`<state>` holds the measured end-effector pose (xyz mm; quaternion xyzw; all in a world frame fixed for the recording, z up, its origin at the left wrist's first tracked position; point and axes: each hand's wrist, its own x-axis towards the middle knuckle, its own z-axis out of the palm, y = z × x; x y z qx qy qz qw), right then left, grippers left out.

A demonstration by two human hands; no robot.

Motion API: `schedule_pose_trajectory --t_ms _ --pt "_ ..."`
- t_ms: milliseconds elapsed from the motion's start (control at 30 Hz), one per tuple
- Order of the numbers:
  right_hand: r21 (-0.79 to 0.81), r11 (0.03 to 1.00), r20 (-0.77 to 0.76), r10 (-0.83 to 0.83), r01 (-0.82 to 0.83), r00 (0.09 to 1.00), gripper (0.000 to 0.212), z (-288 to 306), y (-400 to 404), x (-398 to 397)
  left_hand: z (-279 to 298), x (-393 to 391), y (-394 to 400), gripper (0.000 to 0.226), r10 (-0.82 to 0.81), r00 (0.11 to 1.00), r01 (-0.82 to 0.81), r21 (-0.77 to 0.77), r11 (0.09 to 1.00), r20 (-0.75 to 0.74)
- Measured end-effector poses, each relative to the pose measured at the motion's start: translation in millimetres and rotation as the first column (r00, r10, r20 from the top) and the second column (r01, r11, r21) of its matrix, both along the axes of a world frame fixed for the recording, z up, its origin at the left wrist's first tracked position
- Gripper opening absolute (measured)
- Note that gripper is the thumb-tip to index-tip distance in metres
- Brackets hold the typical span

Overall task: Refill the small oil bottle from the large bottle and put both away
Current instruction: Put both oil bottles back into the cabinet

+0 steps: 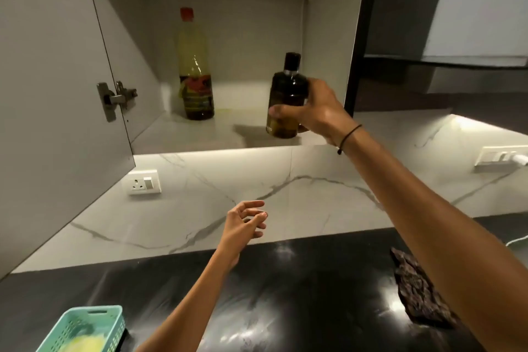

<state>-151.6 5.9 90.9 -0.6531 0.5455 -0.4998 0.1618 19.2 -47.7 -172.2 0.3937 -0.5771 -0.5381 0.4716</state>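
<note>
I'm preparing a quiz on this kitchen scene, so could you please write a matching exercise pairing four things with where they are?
Things:
1. large oil bottle
2. small dark bottle
3. teal basket
4. dark cloth

Places:
A. near left of the countertop
B. gripped by the right hand at the cabinet's front edge
C. right side of the countertop
D. standing at the back of the cabinet shelf

Pairs: 1-D, 2-B, 3-A, 4-C

dark small bottle (286,100), red-capped yellow large bottle (195,71), teal basket (85,328)
</note>
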Motion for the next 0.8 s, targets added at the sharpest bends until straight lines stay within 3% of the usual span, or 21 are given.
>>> schedule_pose_trajectory --t_ms 200,300,467,700,800 --pt "0.11 0.993 0.015 -0.034 0.032 0.999 0.058 -4 -48 6 50 11 -1 0.052 -0.026 0.976 0.023 -0.013 1.0 -0.217" --pt "0.136 0.988 0.036 -0.072 0.066 0.997 0.048 -12 -69 3 70 18 -3 0.046 0.002 0.964 -0.009 -0.023 1.0 -0.265" --pt "0.159 0.984 0.04 -0.094 0.086 0.995 0.055 -11 -101 -2 100 23 -4 0.054 0.06 0.956 -0.068 -0.018 0.998 -0.287" --pt "0.208 0.965 -0.028 -0.157 0.16 0.987 0.065 -9 -153 2 111 23 -8 0.038 0.095 0.965 -0.101 -0.012 0.995 -0.245" --pt "0.207 0.954 -0.062 -0.207 0.216 0.976 0.058 -6 -168 7 114 27 -8 0.036 0.11 0.964 -0.11 0.016 0.994 -0.241"
